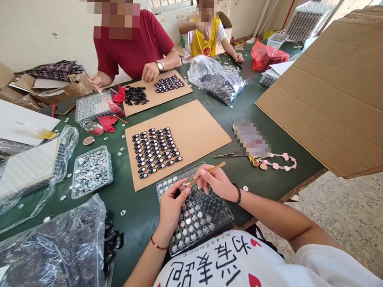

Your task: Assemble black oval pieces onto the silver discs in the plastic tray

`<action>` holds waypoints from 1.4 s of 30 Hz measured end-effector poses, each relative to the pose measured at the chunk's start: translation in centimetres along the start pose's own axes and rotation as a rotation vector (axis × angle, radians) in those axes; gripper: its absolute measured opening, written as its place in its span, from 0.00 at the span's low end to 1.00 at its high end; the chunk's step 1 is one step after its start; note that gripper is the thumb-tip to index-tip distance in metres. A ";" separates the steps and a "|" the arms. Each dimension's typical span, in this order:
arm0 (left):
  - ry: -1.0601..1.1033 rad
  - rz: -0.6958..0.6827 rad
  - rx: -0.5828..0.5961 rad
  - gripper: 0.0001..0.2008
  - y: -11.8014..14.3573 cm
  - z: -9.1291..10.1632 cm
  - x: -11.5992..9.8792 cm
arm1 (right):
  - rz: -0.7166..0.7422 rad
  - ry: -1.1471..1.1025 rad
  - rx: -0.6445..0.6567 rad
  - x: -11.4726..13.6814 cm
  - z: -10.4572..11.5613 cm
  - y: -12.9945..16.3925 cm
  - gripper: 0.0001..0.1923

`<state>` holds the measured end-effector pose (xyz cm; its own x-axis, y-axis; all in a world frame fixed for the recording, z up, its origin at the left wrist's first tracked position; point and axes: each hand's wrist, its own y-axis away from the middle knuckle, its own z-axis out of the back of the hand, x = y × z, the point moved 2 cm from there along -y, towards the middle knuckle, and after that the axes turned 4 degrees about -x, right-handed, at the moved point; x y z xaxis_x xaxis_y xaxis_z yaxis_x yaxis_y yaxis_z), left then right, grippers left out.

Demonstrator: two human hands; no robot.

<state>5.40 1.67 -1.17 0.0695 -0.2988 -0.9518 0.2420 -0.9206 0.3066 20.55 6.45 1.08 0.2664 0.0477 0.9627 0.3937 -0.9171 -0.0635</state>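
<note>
My left hand (171,207) is closed around a small black piece (177,193), mostly hidden by the fingers. My right hand (219,185) grips a thin wooden-handled brush or stick (214,168); its tip meets a tiny whitish bit at my left fingertips. Both hands are above a clear plastic tray (223,215) with rows of round wells, many holding small pale round pieces. Beyond them, several rows of glossy black oval pieces with white faces (155,155) lie on a brown cardboard sheet (195,127).
Left of the tray stands a clear box of small discs (93,169); a plastic bag (62,239) lies nearer. A phone (252,139) with a beaded strap and tweezers (230,155) are at right. Large cardboard (334,94) overhangs the right edge. Two people (132,49) sit across the table.
</note>
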 end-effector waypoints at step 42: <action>-0.014 -0.151 0.000 0.16 1.0 -0.1 -0.4 | 0.697 0.659 -0.116 1.3 0.6 0.7 0.09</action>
<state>5.73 0.90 -0.52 0.0187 -0.1608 -0.9868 0.2482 -0.9553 0.1604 21.72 6.14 2.12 -0.1535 -0.7213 0.6753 0.2351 -0.6905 -0.6841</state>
